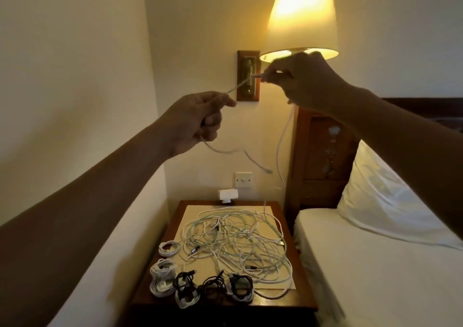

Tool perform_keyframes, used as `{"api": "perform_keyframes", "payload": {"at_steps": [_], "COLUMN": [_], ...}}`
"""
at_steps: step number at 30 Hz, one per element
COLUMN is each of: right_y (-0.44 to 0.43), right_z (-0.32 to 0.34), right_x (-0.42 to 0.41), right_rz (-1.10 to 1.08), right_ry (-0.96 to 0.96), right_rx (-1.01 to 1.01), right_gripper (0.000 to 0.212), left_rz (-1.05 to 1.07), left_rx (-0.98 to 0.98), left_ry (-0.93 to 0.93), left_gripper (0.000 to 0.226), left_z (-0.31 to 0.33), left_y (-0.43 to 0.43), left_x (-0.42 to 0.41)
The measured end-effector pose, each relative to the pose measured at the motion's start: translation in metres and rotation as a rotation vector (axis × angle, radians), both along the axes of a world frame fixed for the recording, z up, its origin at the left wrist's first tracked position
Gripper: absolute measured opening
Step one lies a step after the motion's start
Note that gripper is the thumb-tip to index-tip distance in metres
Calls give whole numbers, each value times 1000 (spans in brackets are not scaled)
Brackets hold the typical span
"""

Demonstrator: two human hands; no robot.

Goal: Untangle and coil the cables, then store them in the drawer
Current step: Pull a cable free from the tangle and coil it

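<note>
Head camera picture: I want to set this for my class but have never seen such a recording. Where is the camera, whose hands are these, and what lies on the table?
No machine: a person wears one camera on the head, looking forward and down, so you see their own arms. The left hand and right hand each pinch one white cable, raised before a lit lamp; its rest hangs toward the bedside table. There lie a loose tangle of pale cables and, nearer, coiled bundles, white and black.
</note>
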State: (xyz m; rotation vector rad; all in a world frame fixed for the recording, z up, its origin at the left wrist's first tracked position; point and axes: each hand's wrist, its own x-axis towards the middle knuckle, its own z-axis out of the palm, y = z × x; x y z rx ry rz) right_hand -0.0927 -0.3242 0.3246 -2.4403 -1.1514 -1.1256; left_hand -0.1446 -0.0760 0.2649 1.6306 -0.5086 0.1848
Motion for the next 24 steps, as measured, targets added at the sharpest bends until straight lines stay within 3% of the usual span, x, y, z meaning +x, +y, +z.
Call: {"api": "perform_keyframes", "payload": {"at_steps": [4,10,12,14,16,18,19,21,24], "right_y": [-43,-102,-114,-116,-103,-76,-60,-30,-8], "right_z": [-32,-83,-103,-117,-121,-119,-117,-119,-128], "right_x": [24,27,25,13,-10,-37,-51,-72,-90], "right_rz": [-106,-255,-283,-298,-245,-57,47,210,316], "right_ry": [105,323,490,753,1006,1115,1148,1233,1352], "right_rx": [-20,93,143,5,-140,-71,-11,85,259], "right_gripper": [21,18,15,17,47,79,86,74,28], "left_rz": [89,572,618,603,543,453,406,340,364], "left_rx": [85,317,451,571,650,716,737,750,740], "left_ry": [-56,-243,-234,-211,-218,-235,-235,-245,-257], "left_gripper": [27,21,20,21,17,11,10,9,9], "left_z": [3,-9,-21,-31,-38,-43,-46,-53,-59], "left_y": [11,40,45,41,23,-7,-22,-46,-50], "left_x": [-27,-52,-59,-64,-68,-70,-70,-70,-68]}}
